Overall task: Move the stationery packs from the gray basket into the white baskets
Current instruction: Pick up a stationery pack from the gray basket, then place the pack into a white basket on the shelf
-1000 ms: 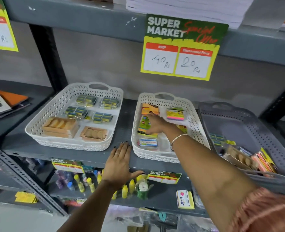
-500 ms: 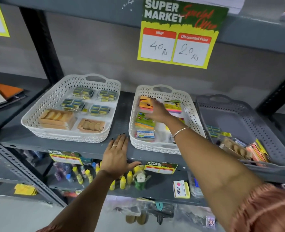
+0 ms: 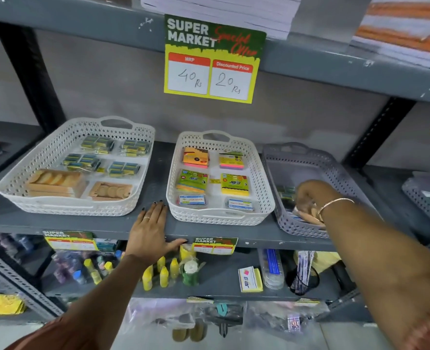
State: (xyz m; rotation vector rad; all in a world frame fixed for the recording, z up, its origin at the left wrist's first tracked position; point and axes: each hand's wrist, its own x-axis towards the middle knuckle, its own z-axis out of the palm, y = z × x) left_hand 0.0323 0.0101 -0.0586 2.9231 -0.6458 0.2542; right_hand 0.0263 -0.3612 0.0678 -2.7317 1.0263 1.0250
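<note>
Stationery packs (image 3: 307,213) in crinkly clear wrap lie at the near end of the perforated gray basket (image 3: 317,162), where the right hand (image 3: 310,195) reaches in, blurred, so I cannot tell if it grips one. Two lattice-walled white baskets (image 3: 224,215) sit apart on the gray metal shelf (image 3: 158,157). The left hand (image 3: 151,228) lies flat and unclenched on the shelf's front edge between them.

My left hand (image 3: 149,229) lies flat on the gray metal shelf (image 3: 158,170), which carries two white baskets (image 3: 57,152) (image 3: 262,173) and a gray basket (image 3: 335,165).
</note>
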